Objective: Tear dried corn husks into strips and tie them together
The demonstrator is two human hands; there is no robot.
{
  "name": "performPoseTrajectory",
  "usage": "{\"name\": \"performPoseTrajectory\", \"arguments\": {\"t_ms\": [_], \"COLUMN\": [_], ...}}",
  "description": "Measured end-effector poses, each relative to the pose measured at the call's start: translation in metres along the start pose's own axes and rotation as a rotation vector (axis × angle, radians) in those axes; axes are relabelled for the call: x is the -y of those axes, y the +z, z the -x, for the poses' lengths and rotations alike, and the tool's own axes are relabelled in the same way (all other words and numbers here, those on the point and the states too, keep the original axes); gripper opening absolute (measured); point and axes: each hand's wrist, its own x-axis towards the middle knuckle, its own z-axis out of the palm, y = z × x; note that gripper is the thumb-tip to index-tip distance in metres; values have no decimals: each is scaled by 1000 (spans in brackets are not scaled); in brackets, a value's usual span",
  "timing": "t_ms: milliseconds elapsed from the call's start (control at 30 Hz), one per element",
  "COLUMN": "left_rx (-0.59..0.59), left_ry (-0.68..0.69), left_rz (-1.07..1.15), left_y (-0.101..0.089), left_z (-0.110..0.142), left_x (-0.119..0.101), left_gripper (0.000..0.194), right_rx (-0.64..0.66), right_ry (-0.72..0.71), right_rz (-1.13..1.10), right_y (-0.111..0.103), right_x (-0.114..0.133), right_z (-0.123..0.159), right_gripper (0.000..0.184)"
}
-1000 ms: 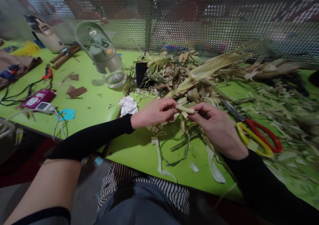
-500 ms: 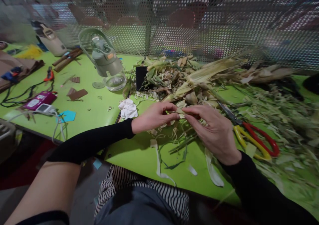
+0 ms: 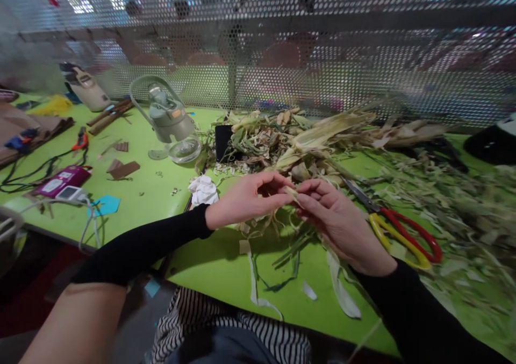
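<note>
Between my two hands is a small piece of pale corn husk [image 3: 291, 193]. My left hand [image 3: 255, 194] pinches its left end between thumb and fingers. From the other side, my right hand [image 3: 336, 221] grips it with thumb and curled fingers; its fingertips partly hide the piece. Just beyond them lies a heap of dry husks and shreds [image 3: 278, 143], with long yellowish husks [image 3: 330, 135] on top. Scissors [image 3: 397, 227] with one red and one yellow handle lie right of my right hand. Below the hands are a pale husk strip [image 3: 341, 286] and narrow curled strips.
A clear water bottle [image 3: 171, 122] with a green handle stands behind crumpled white tissue [image 3: 202, 191]. A purple power bank [image 3: 64, 180] with a cable lies at left. Shredded husks [image 3: 463, 208] cover the right side. A perforated metal screen [image 3: 258, 68] borders the table's back.
The view has tilted up slightly, so things appear lower. My hands stay close together on the husk piece, the left fingers now more arched and the right hand's fingers more curled.
</note>
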Motion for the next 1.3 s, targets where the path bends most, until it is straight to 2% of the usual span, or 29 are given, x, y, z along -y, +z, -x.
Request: {"name": "performPoseTrajectory", "arguments": {"t_ms": [100, 167, 233, 467, 600, 733, 867, 967, 1100, 1300], "left_rx": [5, 25, 47, 2, -18, -18, -30, -55, -73, -40], "left_ry": [-79, -93, -92, -65, -44, -16, 49, 69, 45, 134], "left_rz": [47, 84, 104, -13, 26, 96, 113, 30, 6, 7], "left_y": [0, 0, 0, 2, 2, 3, 5, 6, 6, 7], "left_z": [0, 0, 0, 0, 0, 1, 2, 3, 3, 3], "left_x": [-1, -1, -2, -2, 4, 8, 7, 6, 9, 14], "left_gripper": [34, 35, 32, 20, 27, 36, 40, 36, 31, 23], "right_rx": [-25, -46, -43, 19, -4, -40, -41, -30, -85, -84], "right_ry": [-168, -286, -343, -294, -294, -352, -322, -305, -384, -369], "right_rz": [186, 290, 341, 353, 386, 444, 478, 495, 512, 549], "right_y": [-2, -4, -5, -2, -2, -3, -2, 0, 1, 0], "right_x": [-6, -9, -11, -8, -9, -9, -6, -7, -8, -5], "right_z": [1, 1, 1, 2, 4, 5, 6, 7, 9, 10], "right_gripper": [34, 30, 26, 29, 36, 32, 34, 34, 27, 27]}}
